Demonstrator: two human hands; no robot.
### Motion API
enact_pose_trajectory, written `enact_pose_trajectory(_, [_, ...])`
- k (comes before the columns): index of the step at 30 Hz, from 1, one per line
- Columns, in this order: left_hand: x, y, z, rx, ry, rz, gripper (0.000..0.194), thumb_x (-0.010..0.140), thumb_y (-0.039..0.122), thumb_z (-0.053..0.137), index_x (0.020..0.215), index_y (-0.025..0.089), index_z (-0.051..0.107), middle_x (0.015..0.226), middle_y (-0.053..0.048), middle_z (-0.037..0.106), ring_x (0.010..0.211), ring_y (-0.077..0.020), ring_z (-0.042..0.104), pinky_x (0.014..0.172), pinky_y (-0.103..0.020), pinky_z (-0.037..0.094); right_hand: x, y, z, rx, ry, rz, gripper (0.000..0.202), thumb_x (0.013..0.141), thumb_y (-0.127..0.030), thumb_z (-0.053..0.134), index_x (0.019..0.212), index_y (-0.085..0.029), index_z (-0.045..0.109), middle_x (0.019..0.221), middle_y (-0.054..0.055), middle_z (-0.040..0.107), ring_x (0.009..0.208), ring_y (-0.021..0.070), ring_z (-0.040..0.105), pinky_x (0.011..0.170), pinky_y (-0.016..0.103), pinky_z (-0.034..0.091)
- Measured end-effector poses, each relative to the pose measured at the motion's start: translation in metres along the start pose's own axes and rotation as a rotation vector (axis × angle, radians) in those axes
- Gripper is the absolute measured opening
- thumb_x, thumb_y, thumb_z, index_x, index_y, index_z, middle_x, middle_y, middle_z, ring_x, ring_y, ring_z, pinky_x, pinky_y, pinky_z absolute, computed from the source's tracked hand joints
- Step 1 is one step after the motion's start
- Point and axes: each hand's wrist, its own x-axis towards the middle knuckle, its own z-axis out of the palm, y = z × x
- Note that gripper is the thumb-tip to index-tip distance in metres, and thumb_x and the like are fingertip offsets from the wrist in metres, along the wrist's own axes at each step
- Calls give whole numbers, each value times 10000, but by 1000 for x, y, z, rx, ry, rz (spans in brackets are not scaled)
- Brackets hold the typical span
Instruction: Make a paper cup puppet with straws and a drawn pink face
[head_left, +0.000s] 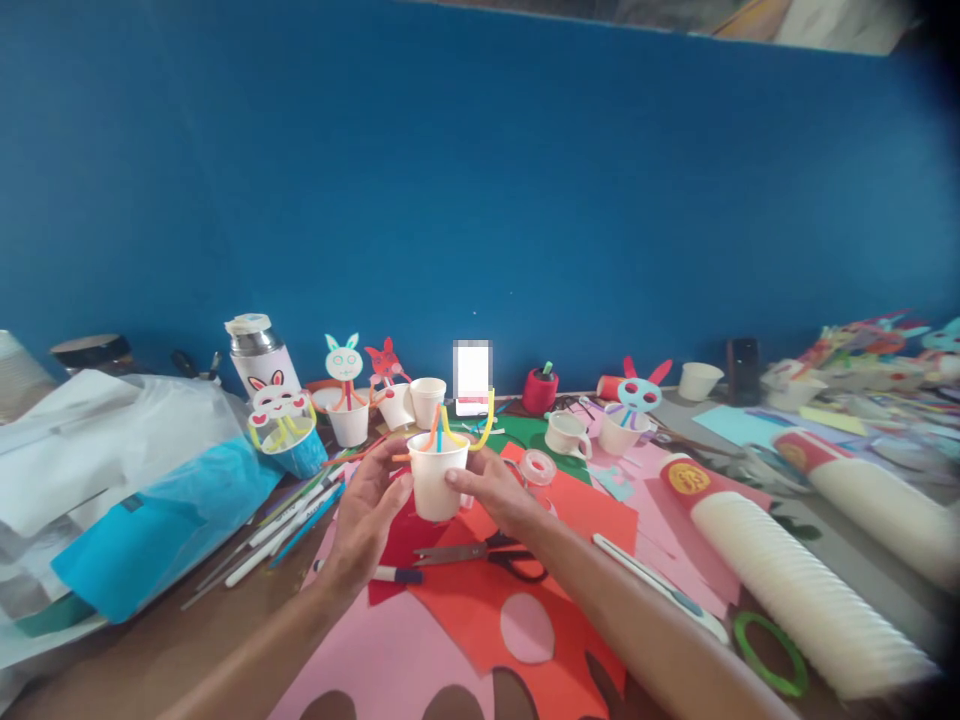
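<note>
Between my two hands a white paper cup (437, 485) is held upright above the coloured paper. Bent strips, orange (433, 432) and yellow (484, 432), stick out over its rim, with a short blue piece inside. My left hand (377, 492) presses on the cup's left side. From the right, my right hand (487, 487) grips it with the thumb across the front. Below the cup lie scissors (480, 553) with dark handles and a marker (397, 574) with a dark blue cap, on red paper (517, 610).
Cups with rabbit-face cutouts (344, 358) stand along the blue wall (480, 200). A thermos (259, 355) and plastic bag (172, 480) are at left. Right are a sleeve of stacked cups (795, 580), a box cutter (660, 588), a green ring (770, 653) and a tape roll (538, 467).
</note>
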Motion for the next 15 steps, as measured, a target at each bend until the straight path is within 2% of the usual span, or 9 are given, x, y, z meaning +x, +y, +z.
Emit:
enact_pose_trajectory(3, [4,-3,-5,-9,55,35,246,792,270,696,1013,207,606,957,-31,667,905,-179,629,788,-259,497,-1,-2,0,-3,-31,-14,517,713,-422,748,1149,-178,618,1115,88,668,1010,248,617,922,391,450])
enact_pose_trajectory(6, [7,-1,-8,26,55,142,140,785,224,701,907,208,635,917,-7,642,868,-149,612,779,-229,492,-2,-4,2,-29,-38,-13,539,711,-432,747,1166,-181,606,1107,81,671,1023,247,604,922,381,449])
enact_pose_trajectory(10, [10,5,-10,153,18,315,75,801,170,670,862,211,659,928,-7,602,899,-136,580,793,-201,479,-3,-8,5,-11,-54,-26,520,710,-421,751,1154,-192,608,1079,67,677,1008,237,604,891,357,459])
enact_pose_trajectory(15, [10,14,-14,318,-9,471,99,836,123,610,866,215,632,932,-11,597,912,-128,577,802,-192,471,-3,-14,8,5,-97,-46,435,727,-412,738,1091,-193,643,1024,55,688,980,222,611,876,337,459])
